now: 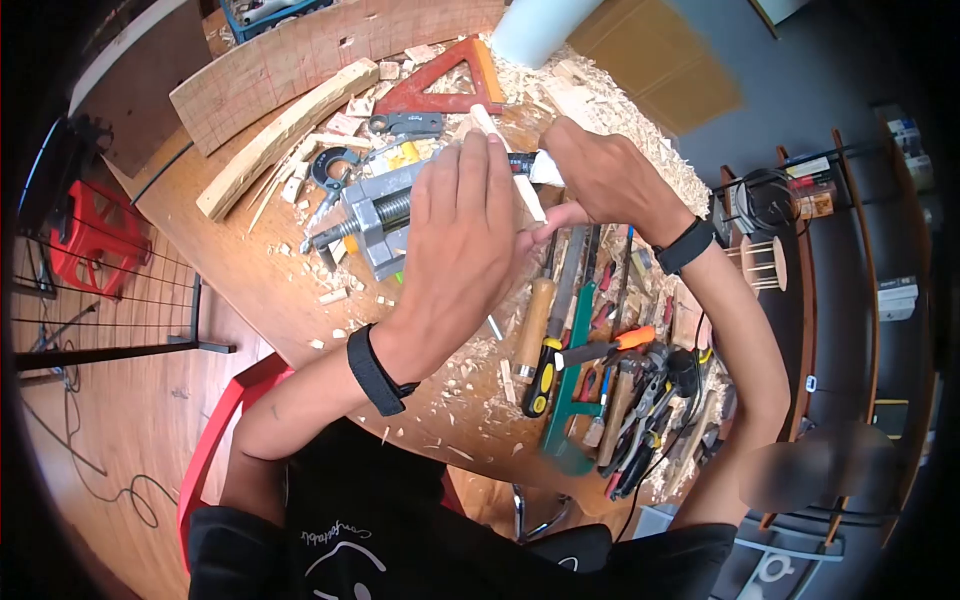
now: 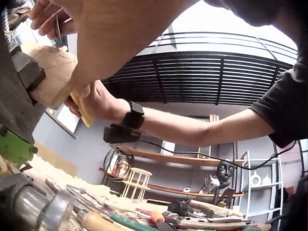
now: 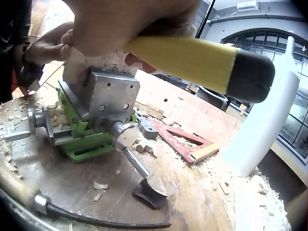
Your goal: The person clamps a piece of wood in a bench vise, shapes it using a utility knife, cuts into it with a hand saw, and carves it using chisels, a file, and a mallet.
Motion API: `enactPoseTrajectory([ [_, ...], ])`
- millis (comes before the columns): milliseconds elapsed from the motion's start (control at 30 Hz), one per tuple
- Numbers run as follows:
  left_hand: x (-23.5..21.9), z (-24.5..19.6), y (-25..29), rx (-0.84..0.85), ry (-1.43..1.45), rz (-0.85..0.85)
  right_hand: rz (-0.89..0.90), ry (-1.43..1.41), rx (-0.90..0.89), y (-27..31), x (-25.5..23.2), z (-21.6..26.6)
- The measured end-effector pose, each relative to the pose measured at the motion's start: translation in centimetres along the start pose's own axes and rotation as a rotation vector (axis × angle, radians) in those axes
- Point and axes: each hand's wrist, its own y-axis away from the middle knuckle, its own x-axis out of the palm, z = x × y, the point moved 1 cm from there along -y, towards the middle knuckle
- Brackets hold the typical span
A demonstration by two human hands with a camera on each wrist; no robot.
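Observation:
A metal vise [image 3: 113,94] on a green base stands on the table with a pale wood block [image 2: 54,79] clamped in it. My left hand [image 1: 460,205] lies over the vise and block, its fingers stretched out together. My right hand [image 1: 605,175], just right of the block, grips a tool by its yellow handle [image 3: 192,60], which ends in a black butt. A thin metal edge [image 2: 58,26] shows near fingertips in the left wrist view. Most of the tool's working end is hidden by the hands.
Chisels, files, pliers and other tools [image 1: 620,390] lie along the table's right side. Behind the vise are a red triangular square [image 1: 440,85], a curved wood strip [image 1: 290,140] and a white cylinder [image 1: 540,30]. Shavings cover much of the tabletop [image 3: 192,192].

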Motion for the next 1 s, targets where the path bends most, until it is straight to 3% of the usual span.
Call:
enactPoseTrajectory([
  [200, -0.2, 0.2, 0.2, 0.009, 0.044, 0.114, 0.008, 0.003, 0.031, 0.4, 1.0, -0.1],
  [267, -0.5, -0.1, 0.1, -0.038, 0.069, 0.144, -0.062, -0.035, -0.002, 0.5, 1.3, -0.3],
  [600, -0.5, -0.1, 0.0, -0.023, 0.068, 0.185, -0.045, -0.125, -0.022, 0.6, 1.1, -0.1],
  [700, 0.2, -0.8, 0.6, 0.013, 0.034, 0.183, -0.069, -0.172, 0.009, 1.7, 1.3, 1.3],
  [767, 0.4, -1.0, 0.2, 0.025, 0.026, 0.031, -0.151, -0.069, 0.117, 2.4, 1.5, 1.9],
  [867, 0.0, -0.9, 0.0, -0.011, -0.026, 0.096, -0.17, -0.055, 0.071, 1.5, 0.8, 1.3],
  [1000, -0.8, -0.1, -0.8, 0.084, -0.099, 0.175, -0.109, -0.065, 0.052, 0.4, 0.7, -0.2],
])
